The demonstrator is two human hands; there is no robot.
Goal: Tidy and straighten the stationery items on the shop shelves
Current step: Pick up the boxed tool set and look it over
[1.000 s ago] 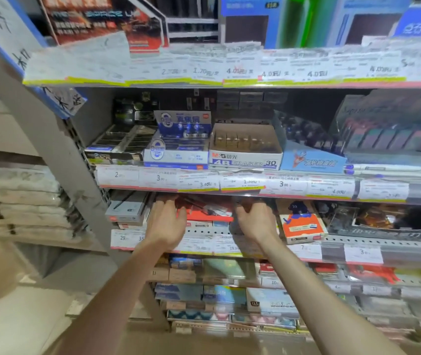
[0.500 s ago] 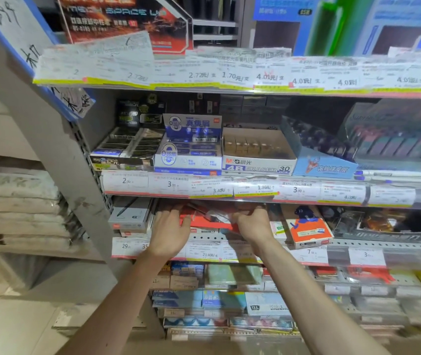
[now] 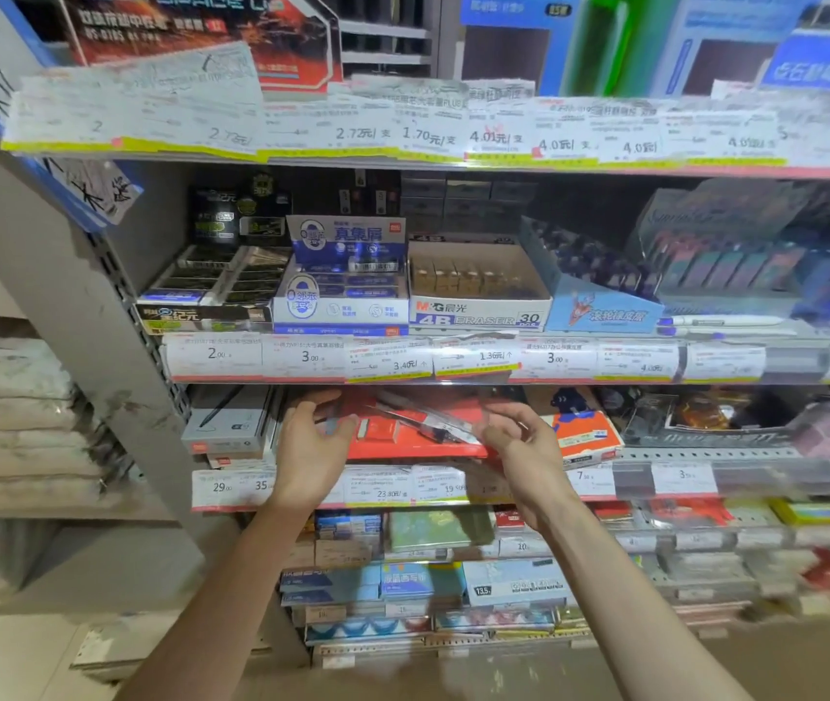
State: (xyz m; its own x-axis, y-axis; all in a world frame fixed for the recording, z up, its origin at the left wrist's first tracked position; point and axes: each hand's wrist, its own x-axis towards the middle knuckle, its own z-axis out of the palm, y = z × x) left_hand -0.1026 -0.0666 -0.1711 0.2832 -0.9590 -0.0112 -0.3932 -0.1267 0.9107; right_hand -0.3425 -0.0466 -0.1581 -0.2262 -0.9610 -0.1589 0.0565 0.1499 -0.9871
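Observation:
A flat red stationery box (image 3: 418,437) with a clear plastic lid and pens inside lies at the front of the third shelf (image 3: 706,453). My left hand (image 3: 309,447) holds its left end, fingers over the top edge and thumb in front. At the box's right end, my right hand (image 3: 519,442) pinches the clear corner between thumb and forefinger, the other fingers spread. The box sits slightly askew, its front edge over the price-tag rail.
A grey boxed set (image 3: 228,422) stands left of the red box and an orange pack (image 3: 585,437) right of it. The shelf above carries the 4B eraser carton (image 3: 478,316) and a blue-white eraser box (image 3: 342,306). The upright post (image 3: 115,346) stands at the left.
Both hands have drawn back from deep in the shelf to its front edge, bringing the red box forward into plain view. The camera has moved closer.

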